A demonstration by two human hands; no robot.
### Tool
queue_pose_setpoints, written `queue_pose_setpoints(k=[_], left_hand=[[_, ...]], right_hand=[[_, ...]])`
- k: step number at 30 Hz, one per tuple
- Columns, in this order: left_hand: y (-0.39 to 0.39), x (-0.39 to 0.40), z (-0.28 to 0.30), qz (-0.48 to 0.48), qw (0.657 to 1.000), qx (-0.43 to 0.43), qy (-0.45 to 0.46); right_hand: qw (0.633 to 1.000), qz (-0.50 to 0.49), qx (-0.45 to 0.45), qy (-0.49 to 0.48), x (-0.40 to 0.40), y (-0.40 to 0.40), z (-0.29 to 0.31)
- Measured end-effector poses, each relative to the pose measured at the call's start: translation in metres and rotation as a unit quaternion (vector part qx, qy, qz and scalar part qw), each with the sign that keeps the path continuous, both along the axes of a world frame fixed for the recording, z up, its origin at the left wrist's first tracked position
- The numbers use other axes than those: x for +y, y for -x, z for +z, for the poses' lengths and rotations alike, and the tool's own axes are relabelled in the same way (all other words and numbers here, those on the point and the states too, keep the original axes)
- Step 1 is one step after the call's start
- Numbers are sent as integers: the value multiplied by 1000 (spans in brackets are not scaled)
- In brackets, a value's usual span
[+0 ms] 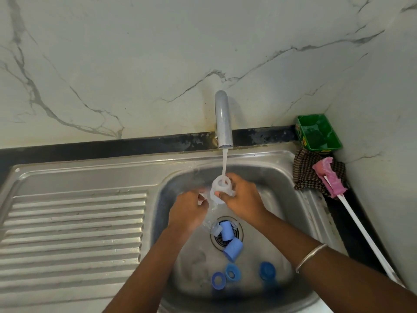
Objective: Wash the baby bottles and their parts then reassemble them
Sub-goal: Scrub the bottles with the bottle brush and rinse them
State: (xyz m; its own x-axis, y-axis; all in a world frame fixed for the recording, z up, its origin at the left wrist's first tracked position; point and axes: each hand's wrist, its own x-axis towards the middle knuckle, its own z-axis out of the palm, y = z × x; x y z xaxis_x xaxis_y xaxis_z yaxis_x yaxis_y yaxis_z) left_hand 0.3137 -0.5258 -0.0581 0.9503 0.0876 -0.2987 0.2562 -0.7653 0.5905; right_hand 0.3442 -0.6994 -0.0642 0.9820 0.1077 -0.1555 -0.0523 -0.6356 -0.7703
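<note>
Blue caps (228, 231) and rings (218, 280) wait unassembled in sink (282, 177); right hand (242, 199) grips clear bottle (220, 188) under tap (223, 118), left hand (188, 210) pinching a blurred part.

Held bottle (220, 188): clear plastic, open mouth tilted up toward the far side, directly under the running water, in the far middle of the basin.
Small clear part (202, 196): just left of the bottle, too blurred to identify.
Caps: two light blue, cup-shaped. One cap (226, 230) lies on its side over the drain; the other cap (233, 249) lies just nearer and to the right, open end facing near-left.
Clear piece (216, 229): touching the left side of the drain cap.
Rings: three blue screw collars on the near basin floor. Two rings (218, 280) (233, 272) sit side by side at centre; the third ring (267, 270) lies apart to the right.
</note>
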Motion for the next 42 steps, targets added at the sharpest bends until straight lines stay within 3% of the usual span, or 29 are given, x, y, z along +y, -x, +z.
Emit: queue_pose_setpoints(k=[9,18,25,29,32,34,37,39,42], left_hand=[[14,-1,-4,32,998,-23,54],[13,-3,-7,35,995,-37,86],[8,-6,-7,-11,995,-27,91],[2,-18,-2,-39,980,-30,192],[-2,-28,-1,-27,969,-60,238],[-4,-31,0,-1,965,-58,256],[-8,-34,-3,4,967,-45,250],[-11,-36,-4,-7,971,-49,234],[-16,-40,-5,-10,972,-70,223]], right_hand=[[999,-32,7,2,-1,0,3],[999,1,20,31,-3,-1,7],[997,-8,18,71,-1,1,12],[998,-53,23,16,4,3,18],[998,-28,56,-26,6,5,22],[990,-6,96,-102,0,2,24],[967,-113,97,-206,-6,-14,30],[982,-144,39,-118,-9,-35,38],[997,-47,-59,33,-6,-66,61]])
